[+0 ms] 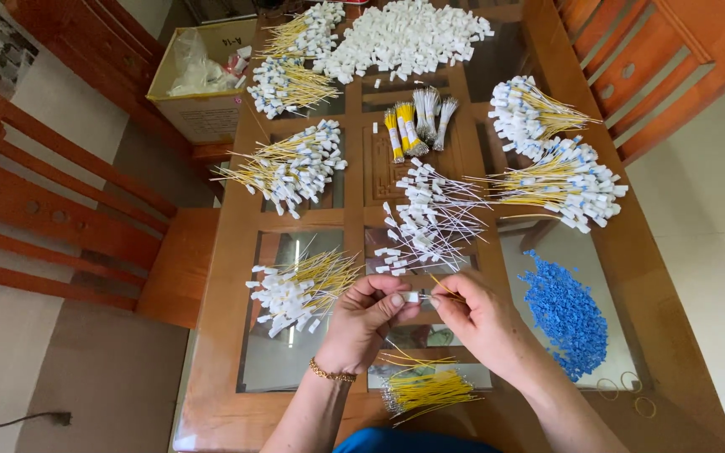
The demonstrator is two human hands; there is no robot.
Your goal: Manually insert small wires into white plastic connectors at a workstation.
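Glass panels set in a brown wooden frame form the table (228, 277), which is flanked by slatted wooden chairs. Its surface is covered with heaps of thin yellow wires tipped with small white plastic blocks (295, 164), a mound of loose white blocks (404, 33) at the far end, and a pile of small blue beads (565, 312) at the right. A bundle of bare yellow wires (425, 390) is laid at the near edge.

The left hand (365, 323) and right hand (480, 323) are brought close together over the table's near half. A small white block (413, 297) is pinched in the left fingertips, and a yellow wire (446, 289) is gripped by the right; whether the wire is seated in the block cannot be made out.

A cardboard box (203, 109) on the floor is seen holding crumpled clear plastic; its other contents are indistinct.
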